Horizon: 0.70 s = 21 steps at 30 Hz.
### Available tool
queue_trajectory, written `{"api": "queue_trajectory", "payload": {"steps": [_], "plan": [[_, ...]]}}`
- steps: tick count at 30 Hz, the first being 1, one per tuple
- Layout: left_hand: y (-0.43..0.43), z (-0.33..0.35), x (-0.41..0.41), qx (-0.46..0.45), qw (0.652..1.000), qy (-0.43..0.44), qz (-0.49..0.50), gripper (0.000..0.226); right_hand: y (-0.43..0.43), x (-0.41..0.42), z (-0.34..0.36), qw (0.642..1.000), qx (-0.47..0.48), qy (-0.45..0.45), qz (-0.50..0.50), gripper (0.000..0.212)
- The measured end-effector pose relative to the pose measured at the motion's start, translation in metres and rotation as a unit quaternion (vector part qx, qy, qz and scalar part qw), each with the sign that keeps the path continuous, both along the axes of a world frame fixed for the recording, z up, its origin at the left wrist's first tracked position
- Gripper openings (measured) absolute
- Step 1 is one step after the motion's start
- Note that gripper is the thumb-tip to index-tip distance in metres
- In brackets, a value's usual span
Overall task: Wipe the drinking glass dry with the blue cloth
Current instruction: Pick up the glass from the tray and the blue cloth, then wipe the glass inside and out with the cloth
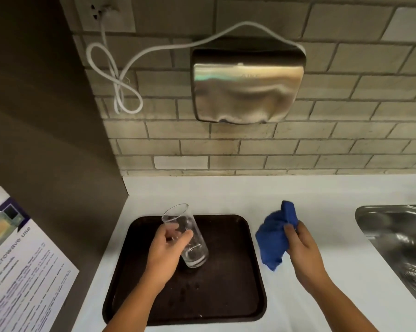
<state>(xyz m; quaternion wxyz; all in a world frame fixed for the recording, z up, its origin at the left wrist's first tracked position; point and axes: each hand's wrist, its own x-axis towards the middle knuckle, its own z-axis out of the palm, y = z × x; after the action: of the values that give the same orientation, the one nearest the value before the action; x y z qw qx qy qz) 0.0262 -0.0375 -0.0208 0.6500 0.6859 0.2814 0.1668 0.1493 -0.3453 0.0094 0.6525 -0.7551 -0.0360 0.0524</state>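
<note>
A clear drinking glass [190, 240] is tilted with its mouth toward the upper left, over a dark brown tray [230, 295]. My left hand [168, 248] grips the glass around its upper half; whether its base touches the tray I cannot tell. My right hand [302, 245] holds a bunched blue cloth [275, 236] above the white counter, just right of the tray. Cloth and glass are apart, with a gap between them.
A steel sink [398, 248] is set into the white counter [321, 295] at the right. A metal hand dryer [247, 85] with a white cord hangs on the tiled wall. A printed microwave notice [22, 271] is on the dark panel at left.
</note>
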Motion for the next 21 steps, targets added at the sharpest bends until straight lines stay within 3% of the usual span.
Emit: {"api": "queue_trajectory", "payload": {"steps": [4,7,10,13,16,19,21], "plan": [[-0.013,0.033,0.01,-0.093,0.993,-0.066,-0.007,0.026,0.048,-0.017,0.039,0.993,0.068,-0.049,0.08,0.029],[-0.024,0.052,0.017,-0.141,0.985,-0.104,-0.013,0.031,0.083,-0.037,0.051,0.981,0.045,-0.114,0.152,0.028],[-0.036,0.069,0.016,-0.134,0.985,-0.106,-0.018,0.049,0.107,-0.052,0.043,0.96,-0.038,-0.175,0.215,0.037],[-0.04,0.076,0.008,-0.117,0.986,-0.122,-0.005,0.062,0.116,-0.05,0.04,0.958,-0.024,-0.166,0.231,0.047],[-0.041,0.077,0.005,-0.104,0.988,-0.117,-0.006,0.055,0.12,-0.048,0.04,0.964,0.037,-0.102,0.241,0.04],[-0.037,0.073,0.003,-0.069,0.994,-0.081,0.007,0.026,0.124,-0.062,0.037,0.953,-0.019,-0.157,0.259,0.05],[-0.037,0.07,0.001,-0.063,0.996,-0.066,0.017,0.023,0.125,-0.066,0.029,0.945,-0.052,-0.194,0.257,0.055]]}}
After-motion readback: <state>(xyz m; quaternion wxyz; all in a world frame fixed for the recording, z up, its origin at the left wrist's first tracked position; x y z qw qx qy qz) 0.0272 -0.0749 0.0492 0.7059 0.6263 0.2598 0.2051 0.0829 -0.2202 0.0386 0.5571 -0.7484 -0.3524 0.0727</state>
